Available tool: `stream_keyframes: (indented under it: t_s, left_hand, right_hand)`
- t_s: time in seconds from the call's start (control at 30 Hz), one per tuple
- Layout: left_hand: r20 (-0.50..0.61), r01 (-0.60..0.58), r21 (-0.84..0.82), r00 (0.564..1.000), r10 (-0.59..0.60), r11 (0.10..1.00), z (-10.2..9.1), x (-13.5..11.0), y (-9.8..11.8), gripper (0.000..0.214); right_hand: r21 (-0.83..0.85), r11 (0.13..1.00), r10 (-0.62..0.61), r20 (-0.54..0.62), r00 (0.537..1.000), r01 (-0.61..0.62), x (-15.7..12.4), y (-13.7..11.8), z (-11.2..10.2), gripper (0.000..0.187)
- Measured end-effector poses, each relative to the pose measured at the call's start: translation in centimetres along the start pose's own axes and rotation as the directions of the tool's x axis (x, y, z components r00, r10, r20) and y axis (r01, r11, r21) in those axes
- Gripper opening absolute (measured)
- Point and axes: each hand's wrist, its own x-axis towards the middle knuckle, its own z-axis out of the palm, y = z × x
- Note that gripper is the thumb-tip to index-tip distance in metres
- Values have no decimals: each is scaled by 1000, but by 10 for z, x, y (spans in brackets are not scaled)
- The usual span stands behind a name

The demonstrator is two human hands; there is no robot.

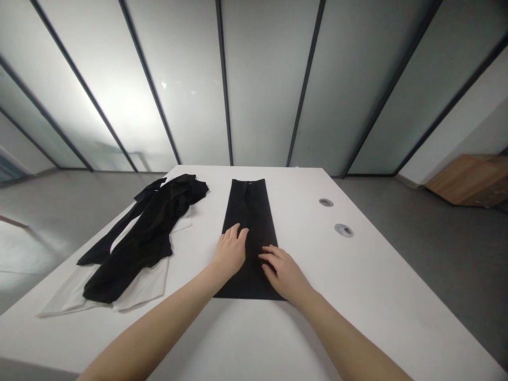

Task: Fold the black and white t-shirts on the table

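Two dark garments lie on the worktop point(359, 296) before me, and both my hands are on the one to the right. Furthest left, a black garment point(146, 238) sits rumpled in loose folds, one long sleeve or leg running toward the near left, on top of a white cloth point(143, 288) that spreads out from under it. Neither hand touches that pile. Next along is my left hand point(230, 251), open, its fingers point(238, 231) lying on the left side of the black trousers point(250, 211) and its heel just off their edge. The trousers lie flat near the middle of the worktop, folded lengthwise into one long strip, with the waistband far and the hems near me. My right hand point(283, 276) rests open on their right edge, fingers slightly curved, not pinching. My hands are apart, with black cloth showing between them, and neither is clamped on anything; placed like this, they press the fold flat and keep its edges in line. Further right, two round grommets point(326, 202) sit in the worktop, well apart from the cloth. Beyond its right side, a wooden box point(466, 180) rests on the grey floor point(397, 222).
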Motion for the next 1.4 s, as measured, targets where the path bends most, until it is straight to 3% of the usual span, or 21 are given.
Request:
stream_keyframes:
  t_s: [0.1,0.23,0.33,0.4,0.47,0.53,0.67,0.77,0.87,0.93,1.07,1.23,1.3,1.4]
  left_hand:
    - [-2,-43,-21,999,43,999,2,-34,-24,48]
    - [121,-163,-70,978,170,984,8,-58,-38,54]
    - [124,-111,-48,985,116,993,6,-60,-34,67]
    - [76,-86,-40,993,89,996,2,-58,-30,71]
    - [63,-130,-52,989,133,990,-1,-57,-27,73]
    - [112,-198,-75,972,206,977,-4,-58,-26,73]
    - [236,-241,-112,936,261,964,-9,-61,-26,79]
    - [204,-201,-160,951,232,966,-16,-59,-25,81]
    - [110,-146,-256,978,178,956,-21,-53,-27,57]
    - [77,-166,-273,978,193,948,-22,-50,-30,40]
    - [140,-263,-239,943,301,935,-21,-46,-38,24]
    - [258,-251,-346,901,349,904,-28,-47,-40,29]
    - [243,-283,-353,893,379,892,-29,-48,-39,29]
    - [150,-312,-274,920,361,909,-24,-48,-39,31]
  right_hand:
    - [8,1000,-11,22,1000,11,-1,-1,2,38]
    - [7,1000,-27,157,987,27,-4,-7,5,51]
    - [-23,999,-21,272,962,28,-6,-12,3,56]
    - [-16,999,-34,266,963,39,-6,-14,1,53]
    - [-4,999,-46,219,975,48,-5,-13,-1,53]
    - [-21,999,-25,213,977,30,-6,-12,-1,59]
    - [-97,995,50,315,948,-21,-7,-12,-1,72]
    - [-70,998,20,253,967,-2,-5,-14,-6,60]
    - [14,1000,-5,115,993,3,0,-13,-10,36]
    - [24,1000,-18,56,998,17,1,-10,-10,33]
    - [-67,997,-18,88,996,23,1,-9,-8,42]
    - [-50,997,59,147,987,-53,5,-20,-13,24]
    - [-27,999,45,118,992,-42,5,-19,-12,23]
    - [-54,998,-31,93,995,36,4,-13,-6,28]
